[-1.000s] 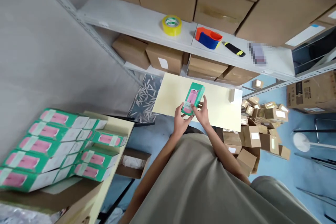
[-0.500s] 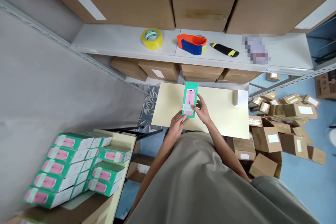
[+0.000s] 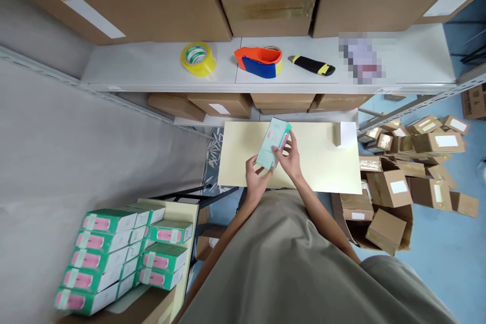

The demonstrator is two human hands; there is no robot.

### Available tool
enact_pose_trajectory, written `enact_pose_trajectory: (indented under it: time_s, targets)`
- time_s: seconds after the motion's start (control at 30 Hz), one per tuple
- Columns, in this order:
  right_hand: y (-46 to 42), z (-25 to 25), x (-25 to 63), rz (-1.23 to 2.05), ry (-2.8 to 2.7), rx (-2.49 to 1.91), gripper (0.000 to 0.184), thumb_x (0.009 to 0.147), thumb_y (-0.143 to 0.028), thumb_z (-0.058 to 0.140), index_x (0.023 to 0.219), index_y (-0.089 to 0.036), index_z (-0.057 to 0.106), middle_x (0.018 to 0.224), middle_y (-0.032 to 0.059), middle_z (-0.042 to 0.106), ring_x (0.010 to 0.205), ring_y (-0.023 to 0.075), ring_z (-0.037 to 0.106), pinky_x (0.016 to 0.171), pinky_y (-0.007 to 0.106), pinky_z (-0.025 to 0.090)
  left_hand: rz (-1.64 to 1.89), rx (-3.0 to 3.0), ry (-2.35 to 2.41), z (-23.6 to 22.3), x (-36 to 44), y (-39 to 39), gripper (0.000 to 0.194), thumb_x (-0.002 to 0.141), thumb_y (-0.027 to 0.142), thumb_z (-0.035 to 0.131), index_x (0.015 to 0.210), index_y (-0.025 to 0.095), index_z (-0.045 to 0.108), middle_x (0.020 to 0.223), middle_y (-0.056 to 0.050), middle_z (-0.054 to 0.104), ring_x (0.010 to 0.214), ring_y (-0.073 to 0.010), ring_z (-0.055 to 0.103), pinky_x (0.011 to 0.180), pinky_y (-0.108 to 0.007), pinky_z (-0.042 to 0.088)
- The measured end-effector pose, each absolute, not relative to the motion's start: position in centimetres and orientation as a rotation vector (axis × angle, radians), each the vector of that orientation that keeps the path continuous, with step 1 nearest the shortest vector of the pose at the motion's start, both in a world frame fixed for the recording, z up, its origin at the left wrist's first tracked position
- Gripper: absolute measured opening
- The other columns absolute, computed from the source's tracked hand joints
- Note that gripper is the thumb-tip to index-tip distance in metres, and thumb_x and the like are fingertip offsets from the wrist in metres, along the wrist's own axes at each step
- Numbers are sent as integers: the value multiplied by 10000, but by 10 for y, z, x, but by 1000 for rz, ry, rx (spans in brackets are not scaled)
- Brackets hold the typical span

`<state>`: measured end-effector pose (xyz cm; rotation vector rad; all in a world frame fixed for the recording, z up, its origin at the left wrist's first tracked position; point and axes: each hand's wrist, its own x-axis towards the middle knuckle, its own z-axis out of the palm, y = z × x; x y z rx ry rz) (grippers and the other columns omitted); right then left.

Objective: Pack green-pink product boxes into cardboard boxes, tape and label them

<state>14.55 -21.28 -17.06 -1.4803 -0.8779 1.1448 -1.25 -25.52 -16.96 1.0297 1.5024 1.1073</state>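
A small green product box (image 3: 272,144) with a pink picture is held tilted above the cream tabletop (image 3: 319,162). Its paler printed side faces up, and a strip of the pink-and-green face shows on the right. My right hand (image 3: 289,158) grips the box's right side, thumb on the upper face. At the lower left end, my left hand (image 3: 257,178) has its fingers curled at the box's corner and supports it from below; part of those fingers is hidden. A small white box (image 3: 346,134) stands at the tabletop's right end.
On the shelf (image 3: 152,66) lie yellow tape (image 3: 198,59), an orange-and-blue tape dispenser (image 3: 260,62) and a utility knife (image 3: 313,65). Several matching green boxes (image 3: 89,258) are stacked at lower left. Brown cartons (image 3: 393,187) pile up on the right floor.
Both hands have turned the green box, so a pale side now faces up instead of the pink-pictured front, and its top leans right. The camera view has shifted slightly.
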Motion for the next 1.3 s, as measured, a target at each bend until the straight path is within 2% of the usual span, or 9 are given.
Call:
enact_pose_trajectory:
  time_s: [0.13, 0.23, 0.4, 0.53, 0.67, 0.83, 0.97, 1.17, 1.3]
  targets:
    - [-210, -184, 154, 1120, -811, -1470, 1016, 922, -565, 773, 1790, -311, 311, 1548, 170, 672, 1187, 295, 734, 997, 478, 679, 1038, 890, 1337, -171, -18, -250, 710, 796, 452, 971, 1388, 274, 622, 1612, -145, 586, 1566, -344, 562, 1177, -465, 626]
    - [-211, -191, 160, 1134, -773, -1432, 999, 909, -537, 754, 1781, -314, 320, 1509, 160, 688, 1180, 290, 729, 983, 467, 672, 962, 541, 1221, -178, -25, -245, 651, 827, 527, 929, 1336, 259, 624, 1552, -155, 661, 1507, -354, 635, 1170, -551, 635]
    - [-211, -190, 159, 1232, -766, -1417, 962, 921, -554, 713, 1778, -350, 325, 1464, 131, 720, 1123, 279, 734, 889, 432, 674, 918, 383, 1147, -180, -33, -241, 615, 734, 432, 993, 1230, 209, 705, 1309, -134, 806, 1401, -364, 718, 1209, -616, 602]
    - [-206, -183, 146, 1306, -764, -1433, 937, 926, -552, 717, 1767, -342, 362, 1486, 124, 735, 1194, 303, 743, 953, 478, 683, 944, 459, 1144, -178, -41, -239, 563, 749, 461, 957, 1191, 177, 754, 1307, -147, 804, 1396, -379, 713, 1226, -607, 579]
    - [-202, -176, 119, 1289, -737, -1455, 945, 884, -594, 797, 1711, -283, 464, 1532, 149, 722, 1269, 332, 734, 1016, 484, 673, 985, 563, 1292, -182, -57, -238, 678, 631, 389, 1000, 1214, 190, 717, 1275, -142, 779, 1338, -368, 718, 1202, -565, 592]
    - [-202, -171, 74, 1233, -611, -1547, 954, 779, -593, 892, 1607, -262, 551, 1358, 132, 771, 1133, 301, 735, 881, 408, 663, 1089, 913, 1424, -173, -85, -246, 688, 653, 307, 969, 1263, 229, 660, 1410, -129, 652, 1408, -332, 641, 1047, -465, 688]
    - [-206, -168, 53, 1193, -518, -1588, 770, 742, -485, 874, 1444, -260, 652, 1116, 57, 783, 970, 249, 683, 755, 344, 604, 1057, 947, 1360, -160, -101, -253, 728, 681, 298, 994, 1313, 245, 636, 1469, -130, 617, 1475, -330, 596, 1079, -442, 676]
    - [-213, -160, 52, 1252, -556, -1534, 547, 760, -498, 829, 1243, -270, 711, 952, 2, 734, 792, 194, 593, 641, 301, 515, 919, 332, 1175, -162, -107, -253, 739, 729, 428, 1004, 1332, 241, 618, 1406, -132, 700, 1408, -370, 679, 1108, -566, 658]
    - [-211, -163, 63, 1335, -653, -1505, 495, 807, -535, 798, 1222, -272, 738, 997, 15, 769, 845, 212, 641, 671, 307, 544, 935, 312, 1124, -169, -97, -255, 744, 694, 385, 1032, 1318, 212, 667, 1372, -137, 742, 1369, -382, 708, 1134, -611, 640]
